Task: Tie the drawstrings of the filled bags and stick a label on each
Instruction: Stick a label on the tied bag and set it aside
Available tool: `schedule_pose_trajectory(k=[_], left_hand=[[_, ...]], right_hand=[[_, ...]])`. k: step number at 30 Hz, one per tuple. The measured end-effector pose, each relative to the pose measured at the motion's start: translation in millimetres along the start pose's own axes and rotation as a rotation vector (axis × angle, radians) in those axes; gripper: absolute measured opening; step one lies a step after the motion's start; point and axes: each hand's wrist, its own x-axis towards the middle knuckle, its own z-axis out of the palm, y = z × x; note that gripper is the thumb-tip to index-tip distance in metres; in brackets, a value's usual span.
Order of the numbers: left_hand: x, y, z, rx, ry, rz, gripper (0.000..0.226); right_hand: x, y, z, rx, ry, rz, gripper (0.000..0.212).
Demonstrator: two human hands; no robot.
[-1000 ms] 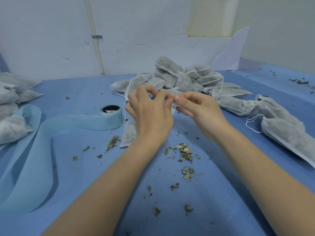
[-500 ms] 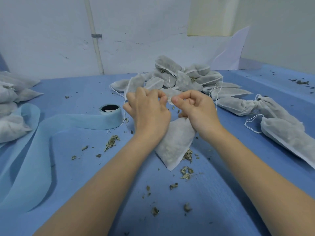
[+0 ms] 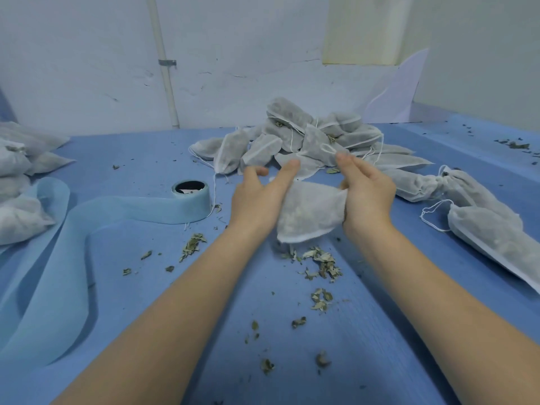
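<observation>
1. holding a small white non-woven drawstring bag filled with dried leaves [image 3: 309, 211] up off the blue table [image 3: 380, 331], the person has it between both hands, where a second ago only the hands showed, working close together at its neck.
2. the left hand [image 3: 257, 200] has spread, its fingers straight and pressing the bag's left side.
3. the right hand [image 3: 365, 194] cradles the right side, thumb tucked at the neck and fingers stretched forward; whether the thumb pinches the string i cannot tell.
4. hands drawn apart and the bag lifted suggest the knot is finished, so the label likely comes next.
5. the pale blue roll of label tape [image 3: 191, 200] sits left of the hands, its strip trailing toward the near edge.
6. the heap of untied grey-white bags [image 3: 306, 135] waits behind.
</observation>
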Motion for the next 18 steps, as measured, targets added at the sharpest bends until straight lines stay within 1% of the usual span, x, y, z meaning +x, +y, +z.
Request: schedule_pose_trajectory(k=[1,2,3,4,5,7,10,12,13,15,18], left_hand=[[-0.2,0.4,-0.3,-0.126,-0.115,-0.111,0.069],[0.2,-1.8,0.6,-0.262,-0.228,-0.193,0.064],[-0.1,-3.7,2.7,-0.397,-0.306,-0.235,0.05],[-1.1,-4.2,5.1,-0.503,-0.345,-0.254,0.035],[-1.1,-5.0,7.3,-0.566,-0.343,-0.261,0.026],[-0.8,-7.0,9.6,-0.627,-0.285,-0.259,0.021],[1.5,-8.2,8.2,-0.636,-0.244,-0.239,0.015],[0.4,-7.1,6.7,-0.619,-0.229,-0.236,0.016],[-0.2,-6.8,6.4,-0.604,-0.214,-0.239,0.02],[-0.6,-5.7,5.6,-0.602,-0.191,-0.259,0.031],[-0.3,-3.2,1.1,-0.675,-0.242,-0.293,0.049]], right_hand=[[1.1,0.0,1.4,0.057,0.07,0.027,0.01],[1.9,0.3,2.3,0.1,0.125,0.049,0.013],[2.9,0.6,2.2,0.122,0.161,0.064,0.015],[3.7,0.7,1.3,0.123,0.174,0.07,0.017],[3.9,0.8,0.1,0.11,0.159,0.066,0.018],[4.2,0.4,-2.5,0.068,0.061,0.038,0.014],[2.4,-1.4,-5.4,0.032,-0.182,0.012,0.003],[1.3,-1.6,-7.6,0.006,-0.331,0.013,0.007],[0.7,-2.0,-8.7,-0.021,-0.389,0.007,0.008],[0.0,-2.9,-11.2,-0.106,-0.471,-0.038,0.004],[1.3,-3.6,-14.5,-0.27,-0.549,-0.146,0.004]])
